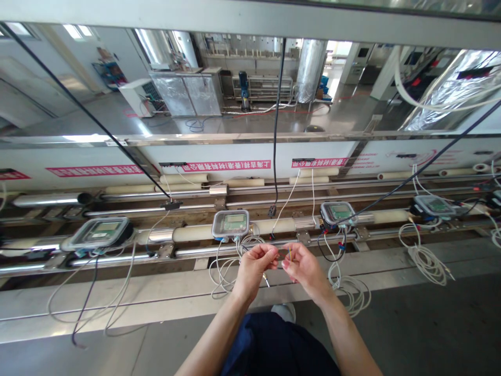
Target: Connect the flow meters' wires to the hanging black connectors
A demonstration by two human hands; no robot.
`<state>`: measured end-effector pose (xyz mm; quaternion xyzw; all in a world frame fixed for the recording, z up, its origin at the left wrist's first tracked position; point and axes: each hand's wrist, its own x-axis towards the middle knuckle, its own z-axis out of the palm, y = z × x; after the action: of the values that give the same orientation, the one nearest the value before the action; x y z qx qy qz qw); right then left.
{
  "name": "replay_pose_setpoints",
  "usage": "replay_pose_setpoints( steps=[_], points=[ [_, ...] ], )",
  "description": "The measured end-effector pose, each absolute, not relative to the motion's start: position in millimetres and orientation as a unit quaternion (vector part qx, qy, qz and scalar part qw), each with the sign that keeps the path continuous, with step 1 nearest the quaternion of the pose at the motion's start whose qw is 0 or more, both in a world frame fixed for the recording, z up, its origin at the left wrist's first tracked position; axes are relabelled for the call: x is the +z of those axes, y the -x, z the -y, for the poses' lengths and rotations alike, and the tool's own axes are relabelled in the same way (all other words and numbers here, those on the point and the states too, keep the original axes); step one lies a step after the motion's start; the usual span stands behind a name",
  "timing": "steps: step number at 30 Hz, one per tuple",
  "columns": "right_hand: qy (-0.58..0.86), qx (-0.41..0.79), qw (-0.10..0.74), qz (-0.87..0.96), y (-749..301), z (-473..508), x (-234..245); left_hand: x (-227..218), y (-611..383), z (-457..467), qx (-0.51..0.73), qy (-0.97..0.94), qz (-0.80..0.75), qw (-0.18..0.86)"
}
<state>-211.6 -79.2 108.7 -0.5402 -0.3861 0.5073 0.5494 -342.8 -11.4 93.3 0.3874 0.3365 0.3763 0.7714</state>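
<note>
My left hand (253,267) and my right hand (301,266) are raised close together in front of a long metal bench. Between their fingertips they pinch thin wire ends (285,254) that run from a white cable. That cable loops down from the middle meter (230,223), a clear-lidded box with a green display on a cream pipe (274,226). A metal-tipped wire end hangs just below my left hand.
Similar meters sit along the pipe line at the left (96,233), right of centre (338,213) and far right (435,206), each trailing coiled white cables (425,259). Black cables (276,130) hang from above. A steel ledge (117,303) runs along the front.
</note>
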Motion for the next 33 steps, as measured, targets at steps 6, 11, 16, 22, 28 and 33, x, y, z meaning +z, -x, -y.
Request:
replay_pose_setpoints(
  steps=[6, 11, 16, 22, 28, 33],
  points=[
    [0.626, 0.392, 0.517, 0.433, 211.6, 77.3, 110.4, 98.0, 338.0, 14.7, 0.414, -0.438, -0.339, 0.722],
    [0.634, 0.383, 0.531, 0.412, 211.3, 78.2, 109.3, 95.5, 335.9, 15.3, 0.445, -0.435, -0.346, 0.702],
    [0.643, 0.368, 0.531, 0.412, 208.9, 76.9, 104.5, 91.8, 335.0, 14.5, 0.460, -0.430, -0.361, 0.688],
    [0.637, 0.391, 0.512, 0.422, 206.4, 76.4, 105.1, 91.3, 338.6, 7.5, 0.340, -0.438, -0.322, 0.767],
    [0.629, 0.412, 0.509, 0.419, 206.7, 74.4, 102.5, 95.9, 334.4, 7.1, 0.387, -0.469, -0.344, 0.715],
    [0.623, 0.420, 0.512, 0.416, 208.4, 72.5, 99.2, 93.5, 329.5, 12.9, 0.442, -0.455, -0.362, 0.683]
  ],
)
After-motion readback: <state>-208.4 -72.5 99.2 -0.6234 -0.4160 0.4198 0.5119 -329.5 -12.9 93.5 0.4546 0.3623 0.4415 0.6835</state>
